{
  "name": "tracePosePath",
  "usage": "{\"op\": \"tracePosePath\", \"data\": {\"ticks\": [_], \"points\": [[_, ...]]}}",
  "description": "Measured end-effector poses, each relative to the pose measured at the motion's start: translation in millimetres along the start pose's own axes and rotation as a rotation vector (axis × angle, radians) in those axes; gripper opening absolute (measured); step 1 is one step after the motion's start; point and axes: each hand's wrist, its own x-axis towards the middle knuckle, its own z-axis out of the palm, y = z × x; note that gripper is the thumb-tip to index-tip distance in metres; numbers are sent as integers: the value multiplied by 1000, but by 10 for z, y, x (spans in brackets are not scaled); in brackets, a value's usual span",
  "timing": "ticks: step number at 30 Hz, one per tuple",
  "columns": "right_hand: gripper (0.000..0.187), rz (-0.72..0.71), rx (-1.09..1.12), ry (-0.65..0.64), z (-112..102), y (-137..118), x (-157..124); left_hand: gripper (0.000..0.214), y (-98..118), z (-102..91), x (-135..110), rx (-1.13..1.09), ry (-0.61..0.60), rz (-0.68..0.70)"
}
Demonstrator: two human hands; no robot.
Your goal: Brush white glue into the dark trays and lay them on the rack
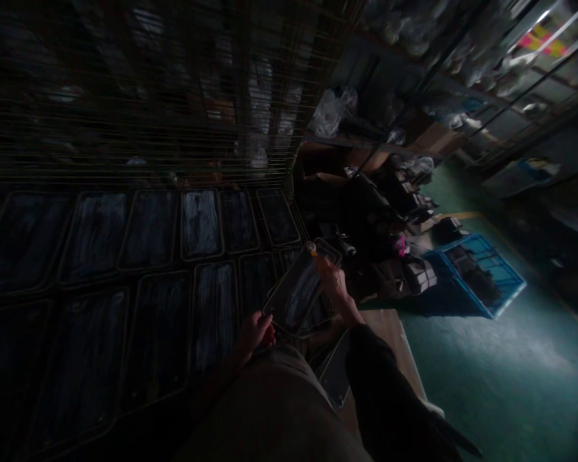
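Note:
The scene is very dim. My left hand [256, 335] grips the near corner of a dark rectangular tray [296, 292] streaked with white. My right hand [333, 277] is closed at the tray's far edge, pinching a small tool with a yellowish tip [311, 248] against it. The tray is held tilted above more trays of the same kind. Several such dark trays [200, 223] lie side by side in two rows on the surface in front of me.
A wire mesh rack [173, 96] rises behind the rows of trays. A blue plastic crate [476, 269] sits on the green floor to the right, beside cardboard boxes and clutter. Shelves with plastic bags [332, 112] stand further back.

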Motion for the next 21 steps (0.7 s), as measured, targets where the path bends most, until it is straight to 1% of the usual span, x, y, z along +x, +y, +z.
{"op": "tracePosePath", "data": {"ticks": [2,4,7,10,13,15,17,19,21], "points": [[29,-29,1,-55,99,-18,-156,35,17,-7,-9,-2,-1,-3],[30,-72,22,-126,182,-48,-370,31,40,-10,-19,-2,-2,-1],[31,-94,124,-213,269,-134,-736,25,83,-8,-35,19,8,-9],[30,-44,256,-264,335,-262,-1076,21,116,-1,-47,45,22,-20],[30,70,387,-282,383,-377,-1312,19,115,-1,-51,51,24,-33],[32,149,495,-287,389,-404,-1360,18,97,-9,-53,38,8,-42],[33,216,590,-267,370,-373,-1304,18,76,-23,-55,29,-10,-37],[35,273,630,-176,336,-300,-1173,17,64,-37,-58,45,-18,-29],[36,302,607,-24,298,-230,-1034,17,66,-45,-62,72,-14,-24]]}}
